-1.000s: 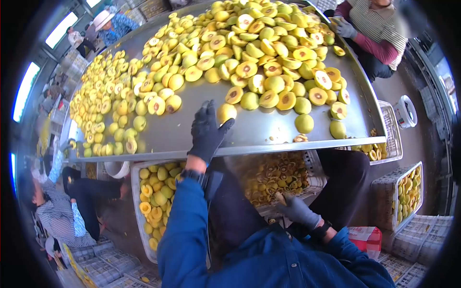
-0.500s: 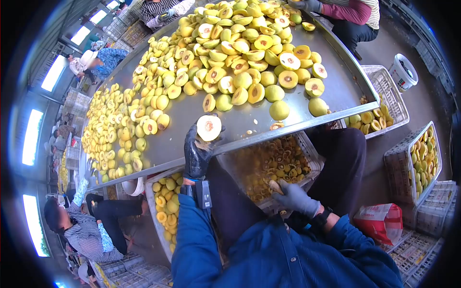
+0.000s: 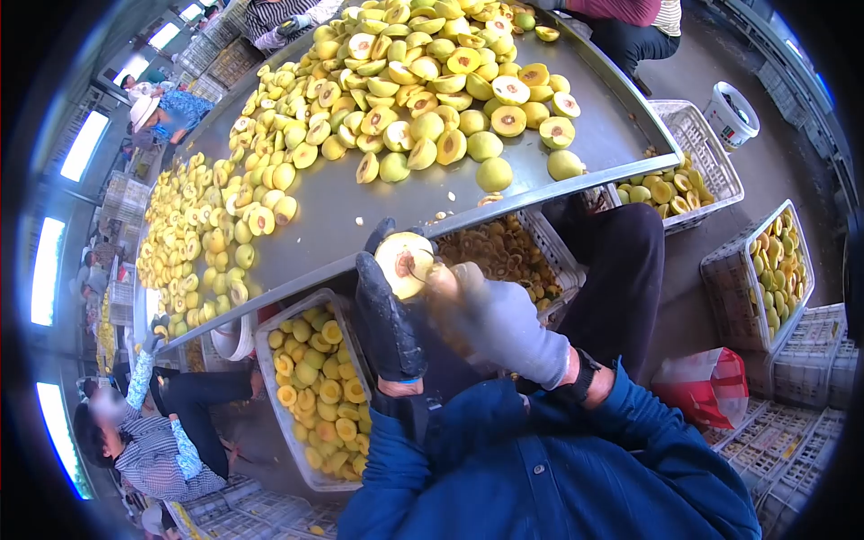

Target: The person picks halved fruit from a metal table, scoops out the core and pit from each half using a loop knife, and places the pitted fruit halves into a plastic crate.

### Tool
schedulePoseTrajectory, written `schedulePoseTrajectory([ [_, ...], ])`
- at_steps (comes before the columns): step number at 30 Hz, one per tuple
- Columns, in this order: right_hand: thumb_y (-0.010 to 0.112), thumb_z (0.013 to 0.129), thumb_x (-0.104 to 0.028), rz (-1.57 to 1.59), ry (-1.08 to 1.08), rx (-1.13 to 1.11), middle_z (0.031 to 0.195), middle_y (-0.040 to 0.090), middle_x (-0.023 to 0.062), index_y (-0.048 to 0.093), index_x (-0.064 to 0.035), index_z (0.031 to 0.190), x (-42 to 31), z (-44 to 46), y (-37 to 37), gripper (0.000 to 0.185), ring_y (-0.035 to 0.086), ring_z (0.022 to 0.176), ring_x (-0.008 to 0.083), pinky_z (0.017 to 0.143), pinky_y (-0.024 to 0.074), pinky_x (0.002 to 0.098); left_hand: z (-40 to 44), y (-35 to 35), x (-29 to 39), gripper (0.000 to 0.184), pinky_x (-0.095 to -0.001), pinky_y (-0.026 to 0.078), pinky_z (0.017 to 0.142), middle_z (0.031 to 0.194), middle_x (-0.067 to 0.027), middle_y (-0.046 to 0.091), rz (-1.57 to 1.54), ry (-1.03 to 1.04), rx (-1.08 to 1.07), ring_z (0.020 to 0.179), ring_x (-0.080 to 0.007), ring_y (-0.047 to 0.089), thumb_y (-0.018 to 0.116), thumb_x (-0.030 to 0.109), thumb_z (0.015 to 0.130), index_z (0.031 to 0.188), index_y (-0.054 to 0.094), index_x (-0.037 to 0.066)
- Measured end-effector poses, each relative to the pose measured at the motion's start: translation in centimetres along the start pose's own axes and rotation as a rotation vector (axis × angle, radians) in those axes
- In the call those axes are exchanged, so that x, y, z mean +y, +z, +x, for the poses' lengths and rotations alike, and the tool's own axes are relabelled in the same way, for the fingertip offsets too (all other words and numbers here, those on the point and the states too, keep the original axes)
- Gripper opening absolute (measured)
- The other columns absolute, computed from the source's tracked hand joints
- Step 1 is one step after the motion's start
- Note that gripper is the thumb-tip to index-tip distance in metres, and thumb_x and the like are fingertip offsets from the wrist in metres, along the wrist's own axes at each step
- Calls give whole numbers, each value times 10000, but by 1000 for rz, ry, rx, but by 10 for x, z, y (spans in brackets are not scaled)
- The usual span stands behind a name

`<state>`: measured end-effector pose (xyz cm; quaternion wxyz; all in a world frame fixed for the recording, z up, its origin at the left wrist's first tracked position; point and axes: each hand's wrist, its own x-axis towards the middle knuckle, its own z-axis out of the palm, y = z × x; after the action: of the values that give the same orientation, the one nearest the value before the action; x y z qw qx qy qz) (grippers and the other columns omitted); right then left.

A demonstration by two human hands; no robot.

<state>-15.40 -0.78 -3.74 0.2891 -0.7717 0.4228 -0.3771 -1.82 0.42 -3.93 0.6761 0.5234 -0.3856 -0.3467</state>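
Note:
My left hand, in a black glove, holds a halved yellow fruit, its cut face and brown centre turned up. My right hand, in a grey glove and blurred, is closed round a small tool whose tip meets the fruit's cut face; the tool's shape is smeared. Both hands are over my lap, just before the near edge of the metal table. A large heap of halved fruit lies on that table.
A crate of fruit halves stands left of my legs. Between my knees is a crate of scraps. More crates, a white bucket and a red-white bag are at right. A co-worker sits at left; others are around the table.
My left hand picked a fruit half off the table and brought it back towards me. My right hand rose from my lap with the tool to meet the fruit. The view has shifted.

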Motion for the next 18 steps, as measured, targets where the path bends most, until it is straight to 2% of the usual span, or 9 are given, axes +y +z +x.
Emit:
schedulePoseTrajectory([
  [5, 628, 900, -230, -65, -40, -42, 630, 588, 151, 477, -82, 881, -14, -2, -8, 212, 622, 562, 360, 485, 490, 445, -21, 7, 16, 565, -338, 447, 972, 1188, -141, 613, 3, 31, 58, 1075, -210, 584, 287, 424, 1060, 1296, 525, -31],
  [8, 609, 904, -209, -124, -5, -145, 646, 593, 156, 468, -70, 878, -16, -5, -8, 200, 624, 564, 364, 487, 489, 450, -25, 11, 22, 567, -341, 445, 968, 1170, -139, 617, -9, 30, 66, 1065, -211, 585, 286, 423, 1061, 1276, 539, -36],
  [14, 618, 869, -189, -153, -84, -112, 649, 601, 165, 460, -60, 875, -8, -17, 8, 205, 623, 566, 371, 489, 485, 461, -29, 9, 25, 556, -338, 454, 935, 1114, -114, 625, 12, 14, 82, 1024, -205, 586, 309, 431, 1056, 1217, 563, -36],
  [15, 628, 860, -186, -114, -52, -135, 654, 602, 171, 463, -55, 883, -9, -18, 5, 212, 626, 582, 377, 500, 486, 465, -28, 8, 24, 531, -363, 492, 910, 1091, -140, 623, 9, 86, 48, 986, -225, 609, 365, 417, 1043, 1235, 536, -47],
  [18, 656, 832, -171, 40, 27, -186, 667, 603, 190, 474, -42, 905, -13, -20, -4, 235, 631, 629, 394, 531, 489, 475, -33, 11, 28, 514, -367, 493, 910, 1092, -140, 619, -40, 54, 54, 989, -228, 607, 370, 399, 1041, 1212, 546, -52],
])
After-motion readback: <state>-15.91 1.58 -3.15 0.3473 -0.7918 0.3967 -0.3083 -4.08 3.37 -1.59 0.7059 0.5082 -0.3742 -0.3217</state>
